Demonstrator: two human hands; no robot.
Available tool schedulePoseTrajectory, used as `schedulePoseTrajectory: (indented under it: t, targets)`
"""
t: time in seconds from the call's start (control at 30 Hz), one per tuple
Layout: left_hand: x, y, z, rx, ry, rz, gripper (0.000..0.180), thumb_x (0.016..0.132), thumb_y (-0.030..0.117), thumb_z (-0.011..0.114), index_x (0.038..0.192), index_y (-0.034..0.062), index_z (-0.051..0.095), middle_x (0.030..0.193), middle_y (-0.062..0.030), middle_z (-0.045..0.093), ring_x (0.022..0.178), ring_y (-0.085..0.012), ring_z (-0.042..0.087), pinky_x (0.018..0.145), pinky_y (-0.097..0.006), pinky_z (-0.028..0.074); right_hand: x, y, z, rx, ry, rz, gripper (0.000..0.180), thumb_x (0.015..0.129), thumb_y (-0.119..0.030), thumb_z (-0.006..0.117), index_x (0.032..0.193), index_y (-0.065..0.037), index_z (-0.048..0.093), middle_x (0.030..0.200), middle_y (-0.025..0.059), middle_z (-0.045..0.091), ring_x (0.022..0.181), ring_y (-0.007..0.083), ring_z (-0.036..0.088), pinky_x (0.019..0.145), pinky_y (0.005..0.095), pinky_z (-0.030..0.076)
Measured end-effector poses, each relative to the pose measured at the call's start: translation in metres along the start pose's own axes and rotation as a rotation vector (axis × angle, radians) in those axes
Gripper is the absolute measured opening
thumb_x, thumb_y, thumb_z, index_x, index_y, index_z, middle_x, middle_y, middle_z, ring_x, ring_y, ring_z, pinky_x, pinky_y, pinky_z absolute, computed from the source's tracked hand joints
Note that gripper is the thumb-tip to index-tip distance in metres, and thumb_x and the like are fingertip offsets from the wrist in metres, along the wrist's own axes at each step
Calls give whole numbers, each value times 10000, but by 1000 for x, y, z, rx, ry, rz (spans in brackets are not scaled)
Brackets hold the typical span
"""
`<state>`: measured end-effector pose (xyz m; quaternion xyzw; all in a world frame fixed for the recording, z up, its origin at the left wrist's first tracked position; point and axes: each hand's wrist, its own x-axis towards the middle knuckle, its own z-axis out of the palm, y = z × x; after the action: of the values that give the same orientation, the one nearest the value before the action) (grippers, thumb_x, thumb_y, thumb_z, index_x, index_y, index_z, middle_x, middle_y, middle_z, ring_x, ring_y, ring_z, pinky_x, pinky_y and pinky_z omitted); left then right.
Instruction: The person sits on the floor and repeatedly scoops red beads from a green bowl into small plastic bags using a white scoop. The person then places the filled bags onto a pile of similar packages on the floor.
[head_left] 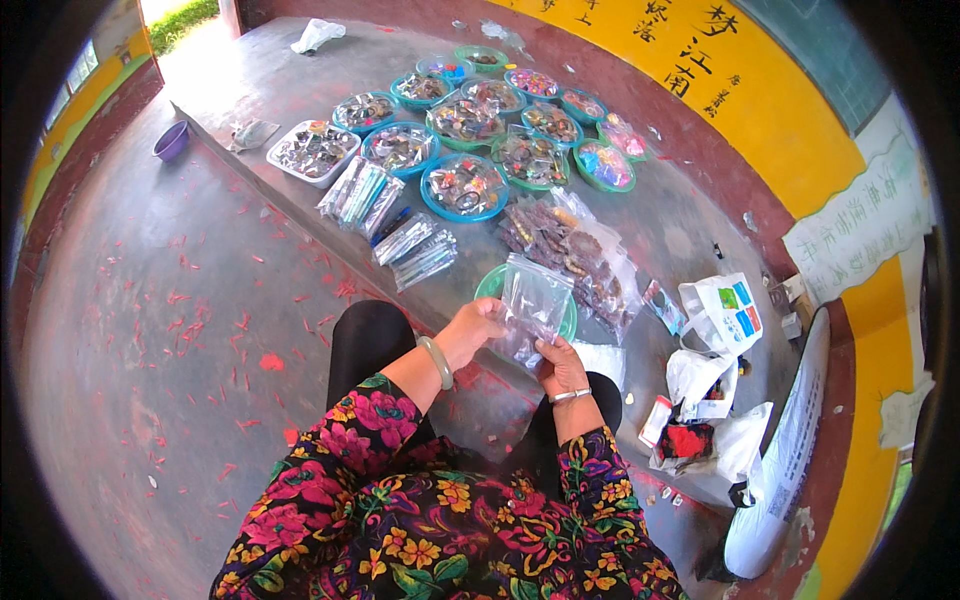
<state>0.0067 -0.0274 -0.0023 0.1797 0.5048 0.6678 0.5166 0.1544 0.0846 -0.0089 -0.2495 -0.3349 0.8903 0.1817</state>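
Between my two hands is a clear plastic zip bag (537,296), held up in front of me. My left hand (476,328) pinches its left edge, a pale bangle on the wrist. Lower down, my right hand (562,366) grips the bag's bottom right side, with a silver bracelet behind it. I cannot make out whether anything lies inside the bag. Right behind it, partly hidden, stands a green basin (571,318). A pile of clear bags with brownish contents (575,250) lies just beyond.
Several blue and green basins of bagged small items (465,188) stand ahead, beside a white tray (312,178). Bundles of wrapped pens (418,250) lie nearer. White plastic bags (722,312) and a long silvery sack (778,480) are at right. A purple bowl (171,142) stands far left.
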Motion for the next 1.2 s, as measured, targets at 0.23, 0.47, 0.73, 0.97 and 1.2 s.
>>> schedulePoseTrajectory:
  t: [0.23,0.47,0.73,0.97,1.2]
  targets:
    - [-10,12,9,-8,-37,-171,217,783,123,628,944,-17,585,853,-59,612,748,-125,585,665,-265,462,2,-2,-8,-19,10,-37,281,772,50,547,1043,-19,572,1001,62,605,912,180,573,837,317,452]
    - [-12,15,13,-6,-42,-86,198,759,84,642,917,-27,598,841,-67,617,742,-127,579,658,-238,441,2,-2,-8,-42,-7,-35,277,771,25,573,1044,-27,573,995,49,607,902,173,575,818,310,460]
    - [-3,2,7,127,-4,-7,193,749,61,638,911,-36,597,833,-61,607,774,-125,565,694,-253,434,-3,-4,1,-88,-27,55,295,775,10,580,1069,-7,551,996,53,603,904,167,569,814,303,453]
    - [-10,11,14,-175,0,101,190,813,98,587,955,-30,587,861,-74,608,768,-143,567,703,-277,442,-7,-10,-3,-165,-54,54,259,787,-5,573,1046,-6,561,942,48,613,822,149,590,739,283,480]
    - [-9,24,2,-459,5,156,239,861,166,529,1014,-15,563,898,-76,603,776,-153,577,681,-269,447,-7,-8,-1,-220,-93,143,232,789,-2,566,1022,-6,573,889,37,619,754,131,593,674,259,488]
